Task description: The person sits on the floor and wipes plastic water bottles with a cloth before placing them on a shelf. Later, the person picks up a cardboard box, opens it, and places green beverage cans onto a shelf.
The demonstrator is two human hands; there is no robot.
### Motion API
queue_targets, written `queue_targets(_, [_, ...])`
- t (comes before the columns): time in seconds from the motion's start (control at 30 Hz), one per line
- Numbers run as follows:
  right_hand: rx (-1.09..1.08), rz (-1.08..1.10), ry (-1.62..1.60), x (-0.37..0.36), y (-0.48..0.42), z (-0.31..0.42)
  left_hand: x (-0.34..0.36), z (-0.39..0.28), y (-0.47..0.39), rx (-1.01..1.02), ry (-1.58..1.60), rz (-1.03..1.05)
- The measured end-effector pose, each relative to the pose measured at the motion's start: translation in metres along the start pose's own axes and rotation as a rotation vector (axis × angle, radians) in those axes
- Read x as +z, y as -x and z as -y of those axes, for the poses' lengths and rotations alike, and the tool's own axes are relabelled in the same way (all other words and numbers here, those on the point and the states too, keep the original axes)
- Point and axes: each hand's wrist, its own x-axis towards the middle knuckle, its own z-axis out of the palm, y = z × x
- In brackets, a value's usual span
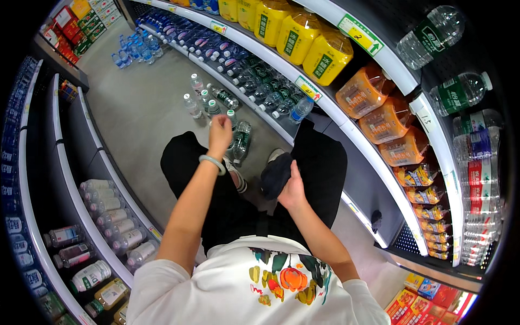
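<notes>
My left hand (220, 136), with a pale bangle at the wrist, hangs over a group of water bottles on the floor. Its fingers are curled, and whether they touch a bottle is hidden. Green-capped clear bottles (213, 108) stand just beyond it. Beside it, a green-labelled bottle (242, 140) lies on its side with its cap towards me. Another such bottle (223, 96) lies at the shelf's foot. Two pink-tinted bottles (192, 106) stand farther left. My right hand (293, 187) holds a dark cloth (277, 177) above my right knee area.
On my right, a shelf's bottom tier (260, 109) holds rows of lying bottles. Yellow jugs (328, 59) and orange-labelled jugs (384, 124) fill the tier above. Another drinks shelf (91, 115) runs along my left. Blue-capped bottles (140, 48) stand farther down the aisle floor.
</notes>
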Motion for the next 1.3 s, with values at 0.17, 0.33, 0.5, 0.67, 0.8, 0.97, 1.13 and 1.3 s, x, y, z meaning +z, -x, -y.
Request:
queue_targets(0.17, [0.111, -0.103, -0.053, -0.027, -0.02, -0.018, 0.046, 0.025, 0.073, -1.09, 0.332, -0.078])
queue_targets(0.33, [0.15, -0.145, 0.056, -0.04, -0.032, -0.018, 0.057, 0.143, 0.133, -0.981, -0.448, 0.155])
queue_targets(0.5, [0.153, -0.33, 0.223, -0.029, -0.042, -0.024, 0.056, 0.243, 0.152, -1.071, -0.367, 0.25])
queue_targets(0.67, [0.245, -0.556, 0.243, -0.054, -0.057, -0.032, 0.081, 0.232, 0.113, -1.574, 0.277, -0.088])
queue_targets(0.8, [0.281, -0.487, 0.31, -0.027, -0.067, -0.024, 0.094, 0.223, 0.086, -1.725, 0.646, -0.487])
queue_targets(0.97, [0.228, -0.543, 0.356, -0.075, -0.078, -0.041, 0.102, 0.225, 0.094, -1.601, 0.928, -0.741])
queue_targets(1.13, [0.245, -0.581, 0.34, -0.028, -0.085, -0.026, 0.103, 0.206, 0.108, -1.478, 0.74, -0.52])
queue_targets(1.3, [0.095, -0.332, 0.572, -0.025, -0.08, -0.033, 0.099, 0.205, 0.114, -0.986, -0.073, -0.263])
